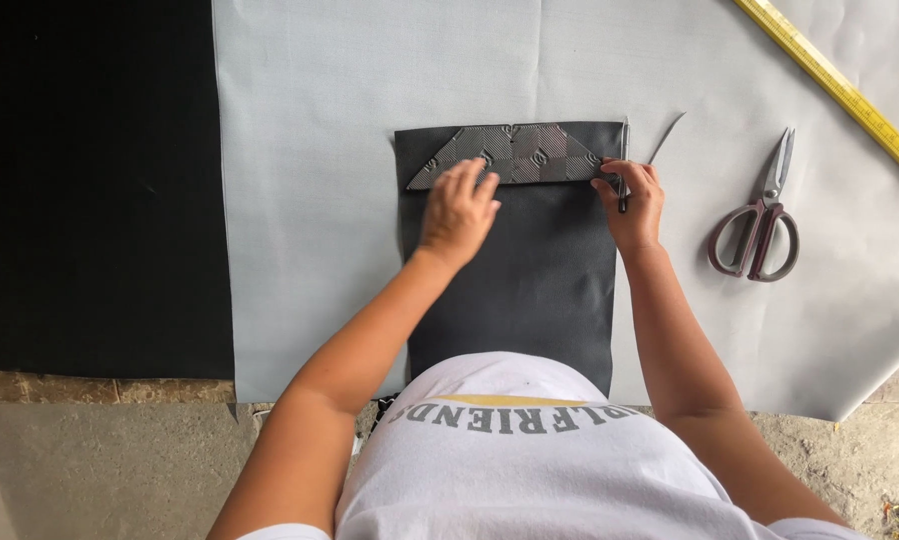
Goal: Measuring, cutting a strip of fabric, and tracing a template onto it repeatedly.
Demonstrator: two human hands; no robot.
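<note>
A dark grey rectangular sheet point(530, 290) lies on a large light grey sheet point(310, 200). Along its far edge rests a patterned grey template point(530, 150) with slanted ends. My left hand point(458, 210) presses flat on the template's near edge, fingers spread. My right hand point(632, 200) grips a thin pen-like tool point(625, 150) held upright against the template's right end.
Scissors with dark reddish handles point(760, 225) lie to the right on the light grey sheet. A yellow measuring tape point(840, 90) runs diagonally at the top right. A black sheet point(90, 190) covers the left side. Bare concrete floor point(100, 470) shows near me.
</note>
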